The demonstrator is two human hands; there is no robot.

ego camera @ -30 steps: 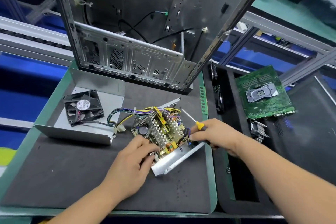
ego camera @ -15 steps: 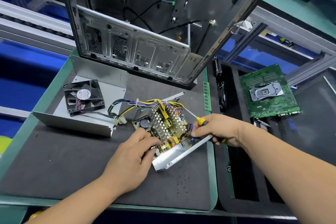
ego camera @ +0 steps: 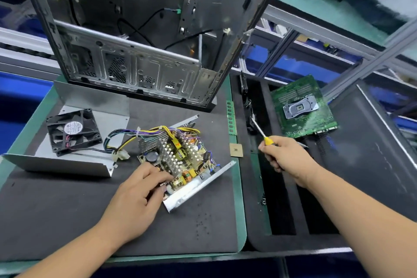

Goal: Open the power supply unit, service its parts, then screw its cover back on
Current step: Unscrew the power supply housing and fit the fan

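Observation:
The opened power supply (ego camera: pixel 180 153) lies mid-mat, its circuit board with heatsinks and coloured wires exposed in the metal base. Its grey cover (ego camera: pixel 67 162) lies to the left with the black fan (ego camera: pixel 73 131) resting on it, wired to the board. My left hand (ego camera: pixel 137 196) rests on the board's near corner, fingers curled at its edge. My right hand (ego camera: pixel 286 156) grips a yellow-handled screwdriver (ego camera: pixel 261 132), held over the dark tray to the right of the unit, blade pointing up and away.
An empty computer case (ego camera: pixel 135 52) stands at the back of the mat. A green motherboard (ego camera: pixel 302 108) lies on the right tray. A small brown chip (ego camera: pixel 236 149) and a green memory stick (ego camera: pixel 230 117) sit near the mat's right edge.
My right hand has lifted the screwdriver away from the power supply and moved right, over the tray. My left hand stays on the board's corner.

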